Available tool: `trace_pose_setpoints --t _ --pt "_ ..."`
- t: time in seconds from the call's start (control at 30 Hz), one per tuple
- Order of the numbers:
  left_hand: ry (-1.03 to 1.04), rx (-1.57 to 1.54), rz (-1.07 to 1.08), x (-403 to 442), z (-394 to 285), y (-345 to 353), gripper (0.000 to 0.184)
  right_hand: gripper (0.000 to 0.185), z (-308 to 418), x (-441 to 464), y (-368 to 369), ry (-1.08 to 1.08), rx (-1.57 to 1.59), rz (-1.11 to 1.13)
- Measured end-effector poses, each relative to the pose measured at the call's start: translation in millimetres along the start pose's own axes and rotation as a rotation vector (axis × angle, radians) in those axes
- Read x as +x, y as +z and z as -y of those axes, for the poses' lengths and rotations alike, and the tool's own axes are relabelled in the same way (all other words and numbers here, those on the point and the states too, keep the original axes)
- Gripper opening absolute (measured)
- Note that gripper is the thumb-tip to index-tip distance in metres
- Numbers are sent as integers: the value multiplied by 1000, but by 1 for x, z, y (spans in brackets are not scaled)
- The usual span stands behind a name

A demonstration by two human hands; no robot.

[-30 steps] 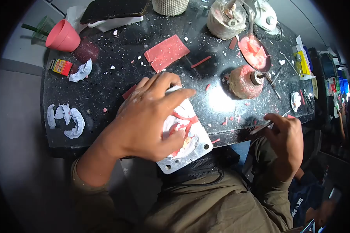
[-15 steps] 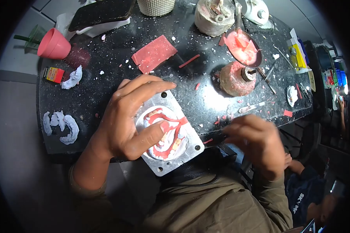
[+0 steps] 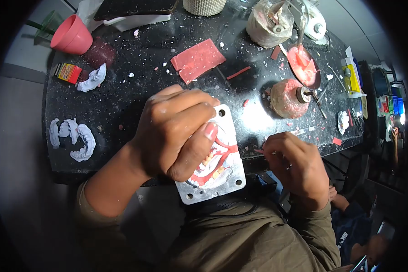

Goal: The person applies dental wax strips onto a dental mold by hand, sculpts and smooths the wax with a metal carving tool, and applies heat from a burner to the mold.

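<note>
A square metal plate (image 3: pixel 235 174) with corner holes holds a white plaster model with red wax strips and tooth-coloured pieces (image 3: pixel 217 172). My left hand (image 3: pixel 179 131) is curled over the plate's left side, fingers bent and thumb above the model, gripping the plate. To the right of the plate, my right hand (image 3: pixel 297 167) hangs near the table edge with its fingers curled; whether anything small is between them is hidden. A metal tool (image 3: pixel 303 130) lies on the table just beyond my right hand.
On the black table (image 3: pixel 136 99) are a pink wax sheet (image 3: pixel 198 60), a round burner (image 3: pixel 289 99), a pan of pink wax (image 3: pixel 303 65), plaster pieces (image 3: pixel 84 143), a small box (image 3: pixel 67 73) and a pink cup (image 3: pixel 72 35). Another person's sleeve (image 3: pixel 356 215) shows at lower right.
My right hand has put down the metal tool and moved left, nearer the plate. My left hand's fingers have curled in, and the plate has turned a little.
</note>
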State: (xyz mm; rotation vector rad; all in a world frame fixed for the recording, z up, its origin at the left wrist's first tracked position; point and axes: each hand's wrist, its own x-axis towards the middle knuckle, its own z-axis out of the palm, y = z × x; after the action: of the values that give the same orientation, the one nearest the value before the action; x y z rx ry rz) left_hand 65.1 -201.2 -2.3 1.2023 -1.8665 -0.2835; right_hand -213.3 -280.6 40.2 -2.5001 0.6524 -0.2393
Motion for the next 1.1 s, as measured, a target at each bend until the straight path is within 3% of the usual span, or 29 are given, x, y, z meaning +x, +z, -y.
trace_pose_setpoints --t 0.2,0.3,0.53,1.1 --pt "34 -43 31 -2 5 4 33 24 13 24 -7 7 40 -90" --pt "70 -50 12 -3 7 4 33 30 12 35 -4 -149 68 -70" --pt "33 21 0 -7 -2 -1 44 29 12 57 8 -266 187 17" --pt "-36 126 136 -14 -16 -24 43 43 7 64 11 -255 269 132"
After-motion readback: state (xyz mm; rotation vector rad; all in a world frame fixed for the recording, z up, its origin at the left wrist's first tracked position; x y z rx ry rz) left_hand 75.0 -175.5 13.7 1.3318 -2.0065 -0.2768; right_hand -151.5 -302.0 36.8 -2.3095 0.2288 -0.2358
